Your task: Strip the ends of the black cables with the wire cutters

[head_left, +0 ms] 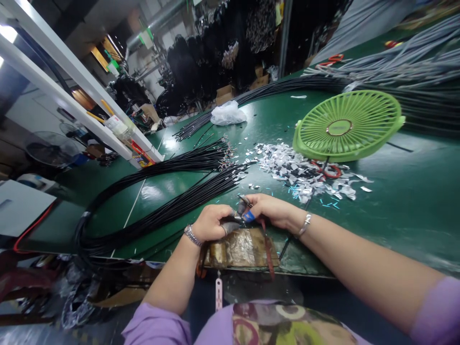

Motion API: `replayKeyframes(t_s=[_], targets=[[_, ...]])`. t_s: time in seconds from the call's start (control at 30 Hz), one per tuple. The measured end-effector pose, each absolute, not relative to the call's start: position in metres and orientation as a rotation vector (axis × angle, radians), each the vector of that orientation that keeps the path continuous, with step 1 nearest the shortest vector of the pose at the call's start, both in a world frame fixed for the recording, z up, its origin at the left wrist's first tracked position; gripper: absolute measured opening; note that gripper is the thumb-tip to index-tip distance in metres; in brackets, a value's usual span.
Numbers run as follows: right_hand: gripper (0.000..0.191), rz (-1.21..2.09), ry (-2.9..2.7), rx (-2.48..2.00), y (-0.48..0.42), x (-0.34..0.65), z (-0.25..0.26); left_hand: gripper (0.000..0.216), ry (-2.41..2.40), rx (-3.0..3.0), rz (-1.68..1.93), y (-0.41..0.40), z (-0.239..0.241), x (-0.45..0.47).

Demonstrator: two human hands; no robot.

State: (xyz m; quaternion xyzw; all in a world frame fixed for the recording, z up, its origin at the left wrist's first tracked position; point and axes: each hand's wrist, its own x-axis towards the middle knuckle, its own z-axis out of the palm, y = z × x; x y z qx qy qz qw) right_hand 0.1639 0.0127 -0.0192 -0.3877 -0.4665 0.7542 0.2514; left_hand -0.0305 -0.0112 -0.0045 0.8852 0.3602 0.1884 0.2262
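My left hand [211, 222] is closed in a pinch around the end of a thin black cable [230, 219] just above a tape-covered wooden block [240, 249] at the table's front edge. My right hand [270, 209] is closed on a small cutting tool with red handles [265, 230], its tip at the cable end between my two hands. A blue cap covers one right fingertip. A wristwatch sits on my left wrist and a bracelet on my right. Bundles of black cables [172, 201] lie to the left of my hands.
A heap of silver and white scraps [298, 170] lies beyond my hands, with red-handled scissors [328, 170] in it. A green plastic fan grille [347, 125] rests at right. Grey cable bundles [406, 57] and a white plastic bag [227, 114] lie farther back on the green table [413, 201].
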Motion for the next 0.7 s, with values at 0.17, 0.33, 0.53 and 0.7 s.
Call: replayKeyframes(t_s=[0.17,0.33,0.53,0.7], targets=[[0.02,2.058,-1.271,-1.023,0.0124,0.1641,-0.0191,0.019,0.972,2.371,0.553,-0.0075,-0.009,-0.0327],[0.023,1.983,-1.42,-0.935,0.011,0.1682,-0.0164,0.021,1.037,2.356,0.582,-0.0068,-0.0093,-0.0334],[0.023,1.969,-1.48,-0.954,0.0113,0.1699,-0.0184,0.024,1.018,2.334,0.553,-0.0073,-0.0078,-0.0341],[0.02,1.965,-1.509,-0.94,0.0112,0.17,-0.0194,0.028,0.992,2.27,0.572,-0.0077,-0.0059,-0.0342]])
